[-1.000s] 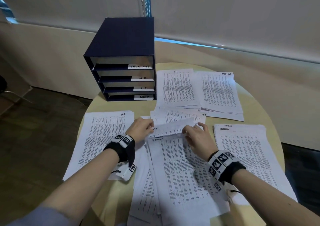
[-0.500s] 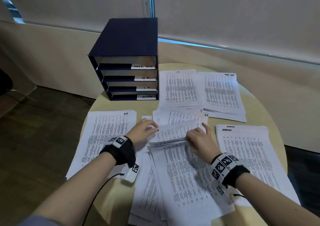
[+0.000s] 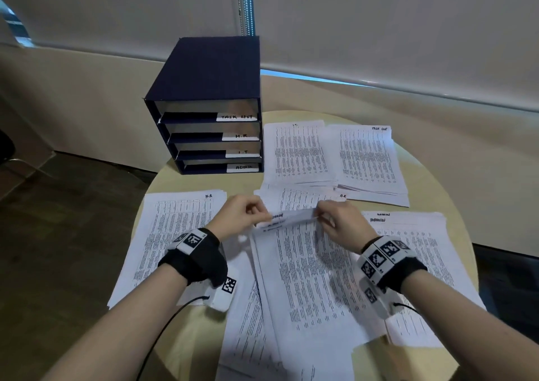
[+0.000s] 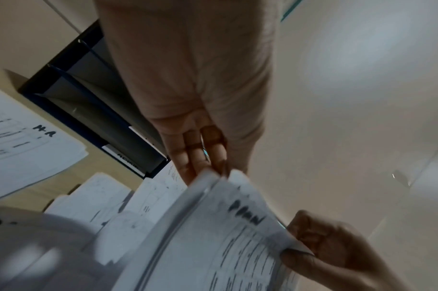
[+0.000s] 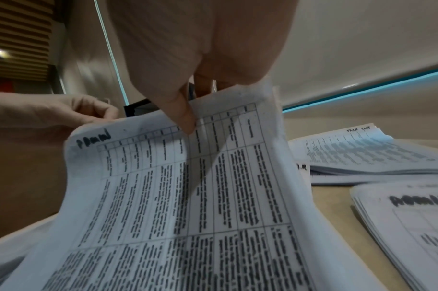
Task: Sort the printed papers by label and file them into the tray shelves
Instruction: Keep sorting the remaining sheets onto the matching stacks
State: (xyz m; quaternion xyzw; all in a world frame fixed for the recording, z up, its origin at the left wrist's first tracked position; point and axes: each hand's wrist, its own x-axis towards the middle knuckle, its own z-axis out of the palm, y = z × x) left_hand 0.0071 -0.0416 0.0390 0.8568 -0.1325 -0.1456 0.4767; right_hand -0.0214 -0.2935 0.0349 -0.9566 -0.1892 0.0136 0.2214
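Observation:
On the round table, a loose middle pile of printed papers (image 3: 306,287) lies in front of me. Both hands pinch the far edge of its top sheet (image 5: 187,187), marked ADMIN, and hold that edge curled up off the pile. My left hand (image 3: 261,212) has the left corner and my right hand (image 3: 320,216) the right part, thumb on the printed side. The dark blue tray shelf unit (image 3: 210,124) stands at the back left, its shelves labelled TASK LIST, H.R., I.T. and ADMIN.
Sorted stacks surround the middle pile: H.R. (image 3: 175,235) at the left, I.T. (image 3: 297,153) and TASK LIST (image 3: 370,159) at the back, ADMIN (image 3: 417,252) at the right. Another H.R. sheet (image 3: 306,198) lies just beyond my hands. A wall and blind stand behind the table (image 3: 437,194).
Both hands have lifted the far edge of the top sheet higher off the middle pile, and it now curls towards me. The other stacks have not moved.

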